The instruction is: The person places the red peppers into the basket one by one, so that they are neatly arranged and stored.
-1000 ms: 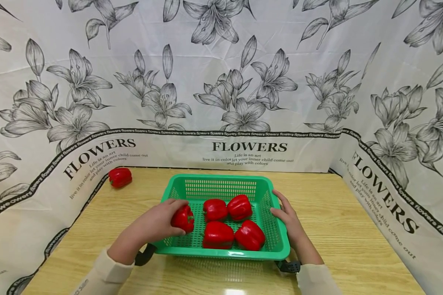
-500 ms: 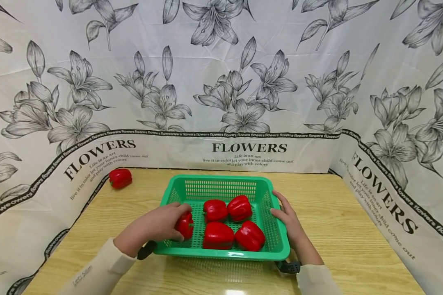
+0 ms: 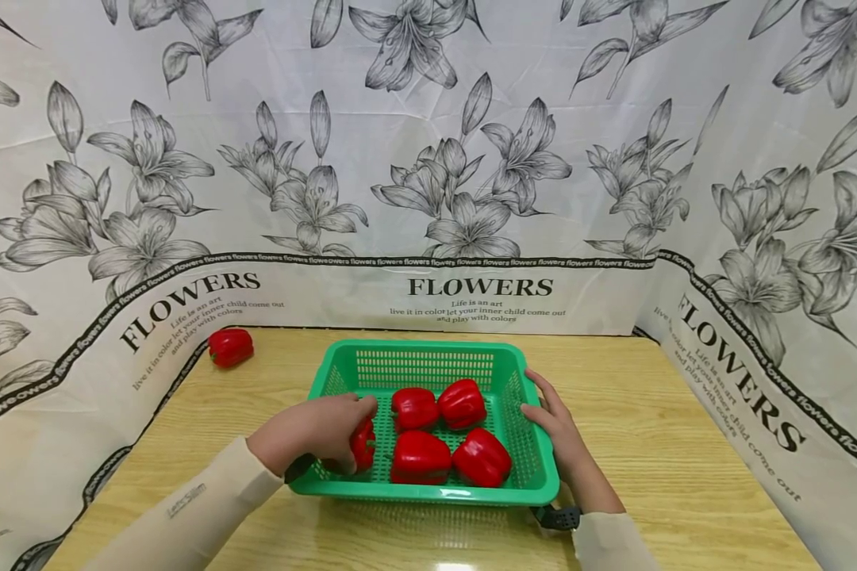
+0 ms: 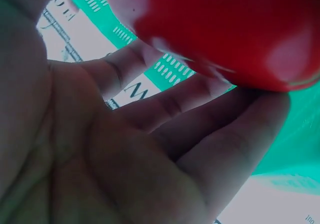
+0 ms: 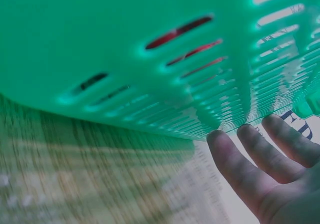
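In the head view, my left hand point(image 3: 321, 428) reaches over the left side of the green plastic basket point(image 3: 439, 493) and grips a red bell pepper point(image 3: 363, 446). Part of that pepper is hidden under the hand. Up close in the left wrist view, the same pepper point(image 4: 220, 34) rests against my fingertips point(image 4: 275, 102). My right hand point(image 3: 563, 428) holds the basket's right rim, its thumb over the edge. The right wrist view has its fingers point(image 5: 240, 164) against the slotted outer wall point(image 5: 125, 44).
Several more red bell peppers, such as the front one point(image 3: 420, 457), lie in the middle and right of the basket. Another pepper point(image 3: 232, 347) sits at the table's far left. Flower-printed cloth point(image 3: 471, 293) walls in the back and sides of the wooden table point(image 3: 671, 444).
My left hand has shifted right and slightly down with the pepper, deeper into the basket's near left corner. The right hand and the other peppers stay in place.
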`<state>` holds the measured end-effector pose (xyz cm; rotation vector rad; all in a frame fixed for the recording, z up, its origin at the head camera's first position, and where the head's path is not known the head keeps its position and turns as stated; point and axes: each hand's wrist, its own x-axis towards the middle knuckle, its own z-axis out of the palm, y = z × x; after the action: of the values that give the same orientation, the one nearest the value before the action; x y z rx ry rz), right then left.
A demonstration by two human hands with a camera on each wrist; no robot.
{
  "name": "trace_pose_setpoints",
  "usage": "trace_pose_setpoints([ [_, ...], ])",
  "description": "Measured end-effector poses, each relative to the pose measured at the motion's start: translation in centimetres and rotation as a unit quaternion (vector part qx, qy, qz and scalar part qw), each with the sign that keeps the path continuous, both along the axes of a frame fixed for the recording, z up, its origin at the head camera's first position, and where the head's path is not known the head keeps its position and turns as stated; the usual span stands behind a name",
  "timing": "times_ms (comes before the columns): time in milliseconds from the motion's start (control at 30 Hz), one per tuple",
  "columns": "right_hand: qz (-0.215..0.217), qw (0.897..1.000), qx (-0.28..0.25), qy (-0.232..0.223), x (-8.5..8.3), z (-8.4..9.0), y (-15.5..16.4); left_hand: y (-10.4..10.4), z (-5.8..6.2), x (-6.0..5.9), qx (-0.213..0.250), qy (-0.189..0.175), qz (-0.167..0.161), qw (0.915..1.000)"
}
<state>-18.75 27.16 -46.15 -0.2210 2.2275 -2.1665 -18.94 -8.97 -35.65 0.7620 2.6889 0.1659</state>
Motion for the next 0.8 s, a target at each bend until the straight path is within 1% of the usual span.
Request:
trace_pose_setpoints([
  [133,0.001,1.000,0.002,0.000,-0.01,0.00,-0.09,0.38,0.02,-0.04,-0.009,-0.007,0.017,0.9998],
  [200,0.001,1.000,0.002,0.000,0.01,0.02,-0.12,0.48,-0.04,-0.12,-0.011,-0.007,0.020,0.9997],
  [333,0.001,1.000,0.002,0.001,0.03,0.01,-0.11,0.51,-0.33,-0.43,-0.004,0.000,0.015,0.9999],
  [500,0.004,1.000,-0.001,0.000,0.02,0.03,-0.04,0.35,-0.24,-0.70,0.020,0.000,0.010,0.9997],
  [800,0.005,1.000,-0.002,0.001,0.06,0.03,0.00,-0.08,0.07,-0.56,0.029,-0.005,0.017,0.9994],
])
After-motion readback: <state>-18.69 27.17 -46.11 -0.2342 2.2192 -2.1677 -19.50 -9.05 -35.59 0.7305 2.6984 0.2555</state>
